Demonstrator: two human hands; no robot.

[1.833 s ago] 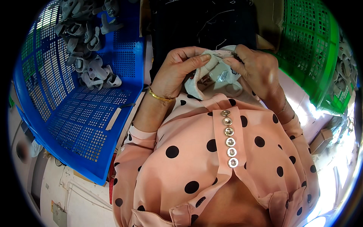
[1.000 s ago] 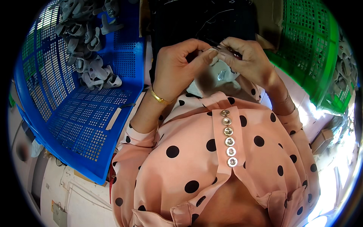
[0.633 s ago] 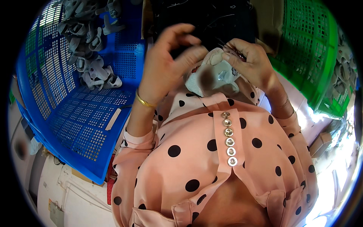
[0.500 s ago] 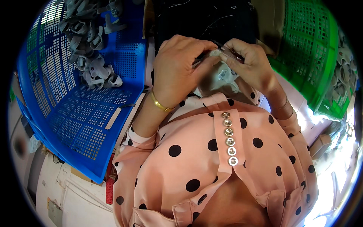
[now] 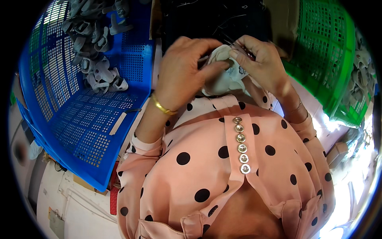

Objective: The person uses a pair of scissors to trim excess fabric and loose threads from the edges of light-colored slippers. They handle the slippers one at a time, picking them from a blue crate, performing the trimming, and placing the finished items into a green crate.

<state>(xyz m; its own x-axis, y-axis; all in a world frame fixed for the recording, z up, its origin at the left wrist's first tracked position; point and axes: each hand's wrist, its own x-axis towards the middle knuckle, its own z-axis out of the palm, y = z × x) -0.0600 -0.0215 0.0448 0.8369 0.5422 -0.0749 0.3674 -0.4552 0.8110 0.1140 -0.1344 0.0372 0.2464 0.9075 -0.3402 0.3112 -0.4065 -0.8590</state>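
A small white shoe upper [image 5: 236, 75] with a dark flower print is held up in front of my chest. My left hand [image 5: 180, 69] grips its left side, thumb and fingers closed on the fabric, slightly blurred. From the right, my right hand [image 5: 264, 65] pinches a slim dark metal tool that looks like thread snips [image 5: 244, 49]. Its thin points reach past the top edge of the upper, and the right thumb is at the upper's edge. Parts of the upper are covered by my fingers.
On the left stands a blue plastic basket [image 5: 89, 119] with grey-white shoe uppers [image 5: 99, 71] piled at its far side. A green basket [image 5: 318, 59] is at the right, with more uppers [image 5: 362, 59] beyond it. Loose threads lie on dark cloth [image 5: 215, 20] ahead.
The white upper has been turned and lifted, so more of its top edge shows. My left hand has shifted slightly left; the snips' points now stick out farther up and left.
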